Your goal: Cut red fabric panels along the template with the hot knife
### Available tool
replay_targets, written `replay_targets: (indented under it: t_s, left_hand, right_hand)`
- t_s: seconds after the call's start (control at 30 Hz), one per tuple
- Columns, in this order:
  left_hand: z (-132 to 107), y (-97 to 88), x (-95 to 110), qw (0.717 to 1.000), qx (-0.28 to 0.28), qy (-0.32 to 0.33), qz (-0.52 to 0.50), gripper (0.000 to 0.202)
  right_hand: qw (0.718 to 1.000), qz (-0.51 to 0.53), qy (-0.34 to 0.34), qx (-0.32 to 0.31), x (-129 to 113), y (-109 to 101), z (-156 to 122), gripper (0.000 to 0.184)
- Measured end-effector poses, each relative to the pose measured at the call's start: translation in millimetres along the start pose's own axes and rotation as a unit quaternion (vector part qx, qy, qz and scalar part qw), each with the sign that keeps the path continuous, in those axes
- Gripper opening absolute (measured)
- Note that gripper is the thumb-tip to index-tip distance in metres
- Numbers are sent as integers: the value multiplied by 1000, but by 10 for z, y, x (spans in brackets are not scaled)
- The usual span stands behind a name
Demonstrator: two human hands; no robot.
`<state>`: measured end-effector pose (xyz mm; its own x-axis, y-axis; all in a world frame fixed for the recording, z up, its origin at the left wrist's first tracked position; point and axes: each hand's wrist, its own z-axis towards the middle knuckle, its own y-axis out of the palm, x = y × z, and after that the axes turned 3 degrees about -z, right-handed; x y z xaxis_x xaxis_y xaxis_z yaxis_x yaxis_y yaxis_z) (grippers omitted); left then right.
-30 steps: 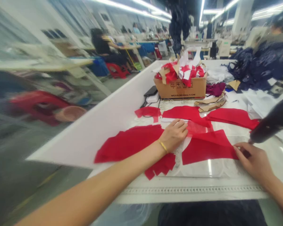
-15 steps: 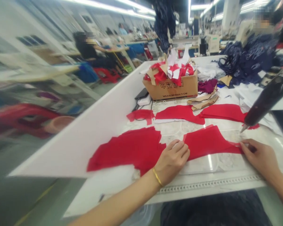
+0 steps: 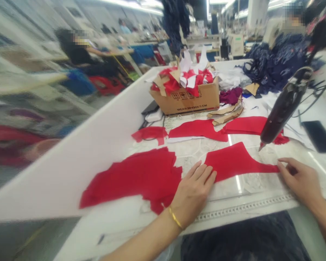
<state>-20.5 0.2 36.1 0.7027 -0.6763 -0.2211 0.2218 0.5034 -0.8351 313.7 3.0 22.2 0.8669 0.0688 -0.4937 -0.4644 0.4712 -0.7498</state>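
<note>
A red fabric piece (image 3: 235, 162) lies flat on a clear plate over white lace on the table (image 3: 130, 108). My left hand (image 3: 193, 192) rests flat with fingers stretched out, its fingertips on the piece's left corner. My right hand (image 3: 299, 179) has curled fingers pressed on the piece's pointed right tip. A dark hanging hot-cutter tool (image 3: 281, 108) dangles just above the piece's right end, its tip close to the fabric. A stack of red cut pieces (image 3: 136, 175) lies to the left of my left hand.
A cardboard box (image 3: 187, 99) full of red and white scraps stands at the back. More red pieces (image 3: 198, 129) and brown paper patterns (image 3: 226, 113) lie beyond. A phone (image 3: 319, 136) rests at the right. Dark blue fabric (image 3: 277, 65) is heaped far right. Other people sit at tables.
The red piece has been pulled nearer and laid flat. My left hand moved from the far pieces to its left corner and flattened out. The hanging tool swung in closer.
</note>
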Motion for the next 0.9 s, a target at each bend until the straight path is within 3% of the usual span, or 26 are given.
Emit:
replay_targets:
  t_s: [0.13,0.27,0.4,0.53,0.73,0.9]
  left_hand:
    - [68,45,222,998,-5,9,-65,38]
    - [219,167,457,989,-61,20,-134,38]
    - [416,289,618,977,-115,39,-177,61]
    - [602,432,749,966,-118,70,-220,72]
    - [836,620,916,944,-97,81,-304,78]
    - [829,634,937,952,-109,90,-273,74]
  right_hand:
    - [996,55,-43,58,-48,-78,142,23]
    - [985,129,-82,75,-231,-68,315,20]
    - [966,230,-110,35,-407,-27,474,47]
    - [931,340,-130,-33,-621,12,591,68]
    - [945,318,-72,-6,-870,76,658,48]
    - [956,288,-43,27,-758,-42,695,31]
